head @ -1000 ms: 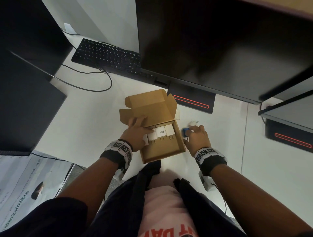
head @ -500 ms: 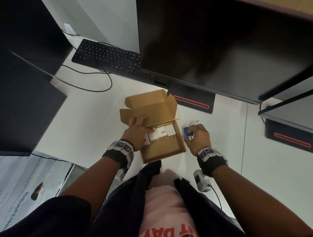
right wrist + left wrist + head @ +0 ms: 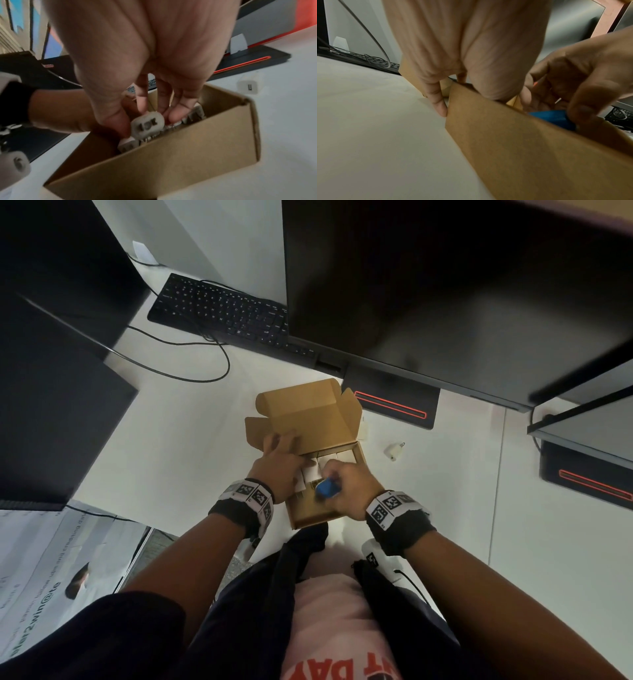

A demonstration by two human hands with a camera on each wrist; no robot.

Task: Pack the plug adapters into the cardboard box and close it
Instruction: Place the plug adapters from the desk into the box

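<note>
While the cardboard box (image 3: 310,513) sits open on the white desk (image 3: 178,446) with its lid flap raised toward the monitor (image 3: 445,285), a blue plug adapter (image 3: 327,488) is held over the box's opening by the right hand (image 3: 352,487), whose thumb and fingers are curled round it. In the right wrist view the pale end of the pinched adapter is seen between the fingertips (image 3: 180,115), just above the white adapters (image 3: 192,116) already standing in a row inside the box along its far side. The left wall of the box is steadied by the left hand (image 3: 277,470), its fingers laid straight against the cardboard; in the left wrist view one finger (image 3: 439,106) is pressed down beside the box's outer corner. One more white adapter (image 3: 394,451) is seen lying on the desk to the right of the box, well apart from both hands. A black keyboard (image 3: 226,311) is placed farther back on the desk.
</note>
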